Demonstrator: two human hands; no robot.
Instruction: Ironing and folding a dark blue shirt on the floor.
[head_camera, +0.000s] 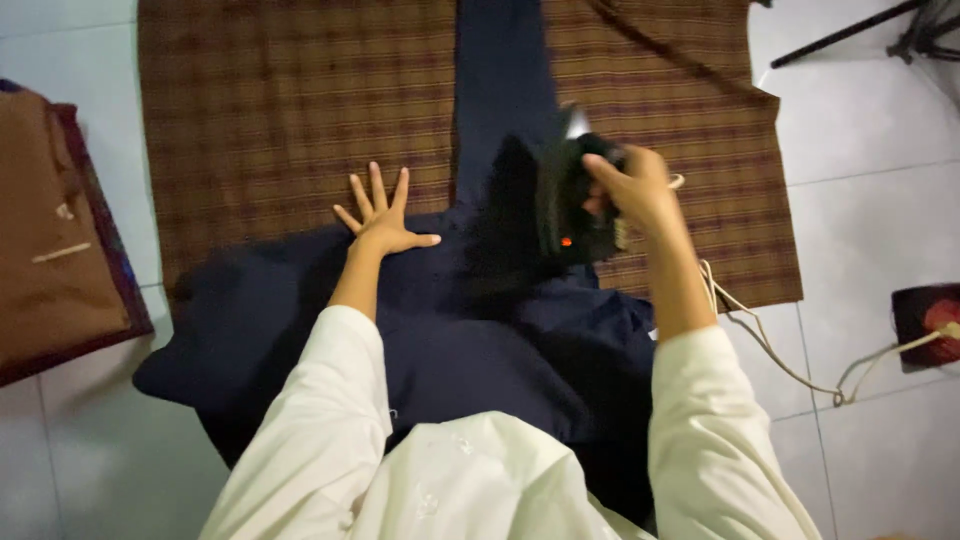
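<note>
1. Gripping a black electric iron (572, 200) by its handle, the right hand (632, 188) had its fingers wrapped closed around the grip; the iron was tilted, its pale soleplate edge showing at the top and a small red light glowing on its side.
2. The left hand (384, 222) lay flat with fingers spread wide, palm pressed on a dark navy garment (450, 340), holding nothing.
3. The navy garment was dark, plain and softly creased, spread across the floor in front of the person, with one long narrow part running away up the middle of the view between the two hands.
4. Beneath it lay a brown plaid cloth (290, 100), flat on the white tiled floor (870, 120).
5. A pale cord (770, 350) trailed from the iron past the right forearm toward a dark red object (925, 320) at the right edge.
6. A folded brown cloth (50, 220) sat well apart at the left edge.
7. Both arms wore cream sleeves (320, 430).
</note>
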